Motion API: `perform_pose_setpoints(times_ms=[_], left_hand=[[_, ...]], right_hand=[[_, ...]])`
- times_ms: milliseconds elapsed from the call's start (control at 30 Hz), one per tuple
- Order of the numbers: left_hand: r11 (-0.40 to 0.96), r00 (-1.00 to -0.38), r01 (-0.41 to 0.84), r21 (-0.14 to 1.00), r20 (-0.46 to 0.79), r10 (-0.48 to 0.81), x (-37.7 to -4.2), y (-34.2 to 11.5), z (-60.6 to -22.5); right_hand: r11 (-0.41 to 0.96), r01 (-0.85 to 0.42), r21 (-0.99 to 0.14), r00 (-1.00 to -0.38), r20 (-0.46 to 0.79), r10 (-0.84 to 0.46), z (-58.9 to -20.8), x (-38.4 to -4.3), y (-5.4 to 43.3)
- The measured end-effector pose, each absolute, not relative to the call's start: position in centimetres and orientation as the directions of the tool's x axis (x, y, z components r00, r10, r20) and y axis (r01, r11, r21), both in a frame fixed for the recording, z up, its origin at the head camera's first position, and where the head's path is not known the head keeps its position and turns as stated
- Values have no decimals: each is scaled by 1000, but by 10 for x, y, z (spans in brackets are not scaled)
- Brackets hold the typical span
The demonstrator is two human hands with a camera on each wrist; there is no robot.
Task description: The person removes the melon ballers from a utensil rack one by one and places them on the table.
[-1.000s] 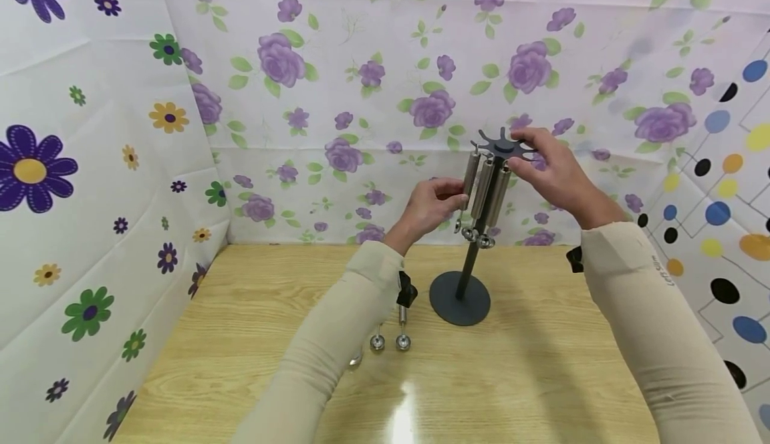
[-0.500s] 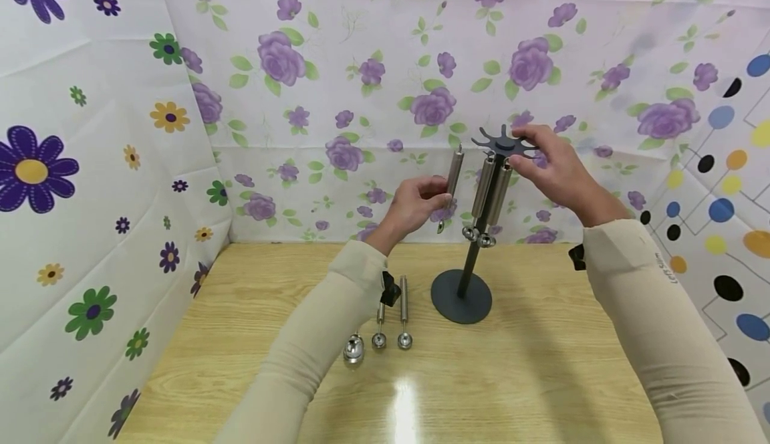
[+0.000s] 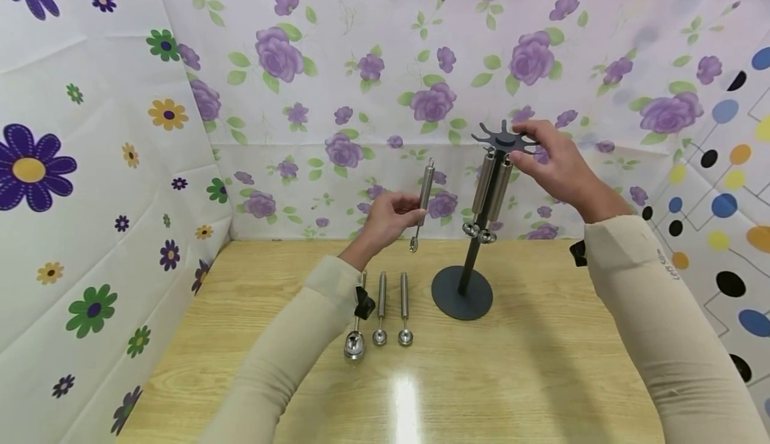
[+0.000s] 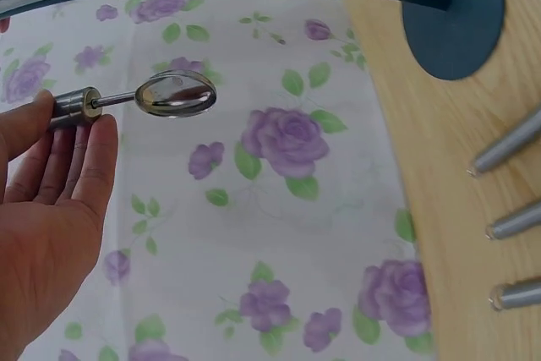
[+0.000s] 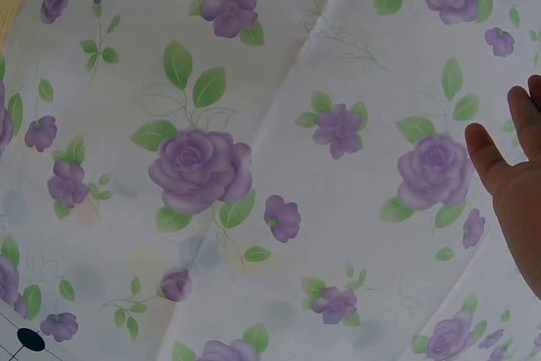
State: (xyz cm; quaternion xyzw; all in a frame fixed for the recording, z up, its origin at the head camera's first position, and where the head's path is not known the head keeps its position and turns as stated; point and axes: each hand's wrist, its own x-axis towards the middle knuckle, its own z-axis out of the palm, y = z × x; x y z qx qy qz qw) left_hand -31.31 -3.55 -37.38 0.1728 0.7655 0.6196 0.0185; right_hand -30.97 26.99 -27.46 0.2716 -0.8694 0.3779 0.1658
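My left hand [image 3: 391,220] pinches a steel melon baller [image 3: 426,190] by its tubular handle, thumb against fingers, left of a dark utensil stand [image 3: 471,260]. Its hanging loop points up and its small oval bowl [image 4: 176,94] hangs below the hand. At the top of the stand, my right hand [image 3: 559,170] grips the hooked disc [image 3: 504,139] between thumb and fingers. Two steel melon ballers [image 3: 483,186] still hang from the hooks, bowls down. In the right wrist view, only part of the right hand [image 5: 520,196] shows at the edge.
Left of the stand's round base [image 3: 462,293], two small scoops [image 3: 404,303] and a larger scoop [image 3: 355,345] lie in a row on the wooden table [image 3: 511,377]. The left sleeve partly covers the larger one. Flowered cloth [image 3: 361,103] hangs close behind the stand.
The left hand has taken the melon baller off its hook, carrying it left and slightly down, away from the stand. The right hand keeps its grip on the disc.
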Motion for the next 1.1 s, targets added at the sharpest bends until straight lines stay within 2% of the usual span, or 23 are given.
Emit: perform_pose_setpoints(times_ms=[267,1100], left_hand=[[238,-955,227,944,168,246,-308,-54,-391],[181,-988,70,981,43,150,-289,-96,-437]], right_hand=[[573,-585,-574,-807,481,-342,-273,-309,270],[572,-584,-576,-808,485,-336,-275,-310,270]])
